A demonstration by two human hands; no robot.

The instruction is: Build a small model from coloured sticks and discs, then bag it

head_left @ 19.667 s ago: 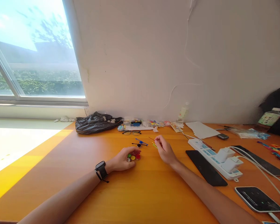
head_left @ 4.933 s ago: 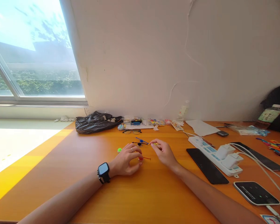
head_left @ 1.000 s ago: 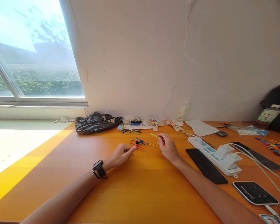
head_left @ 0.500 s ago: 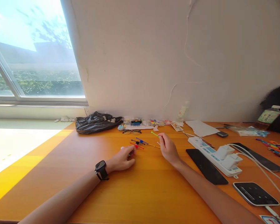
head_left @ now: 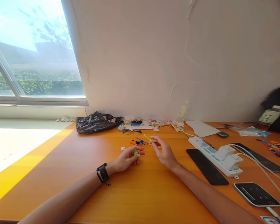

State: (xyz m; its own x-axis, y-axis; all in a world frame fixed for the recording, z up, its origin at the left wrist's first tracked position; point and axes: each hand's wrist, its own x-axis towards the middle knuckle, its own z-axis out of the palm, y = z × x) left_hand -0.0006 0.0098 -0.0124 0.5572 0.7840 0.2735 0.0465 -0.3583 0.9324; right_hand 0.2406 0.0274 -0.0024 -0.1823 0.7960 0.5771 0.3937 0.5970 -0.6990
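My left hand, with a black watch on its wrist, rests on the orange table and pinches a small green round piece. My right hand holds a thin green stick between its fingertips, its free end pointing up and to the left, close to the left hand. Just beyond both hands lie a blue stick, a black stick and a red stick, each with a small wheel. A small white round piece lies left of my left hand.
A black plastic bag, glasses and small clutter line the wall. To the right are a white power strip with chargers, a black phone, another phone, a bottle and coloured pieces.
My left hand has picked up the green round piece and turned palm up. My right hand has drawn the green stick nearer to it. The white round piece now lies uncovered.
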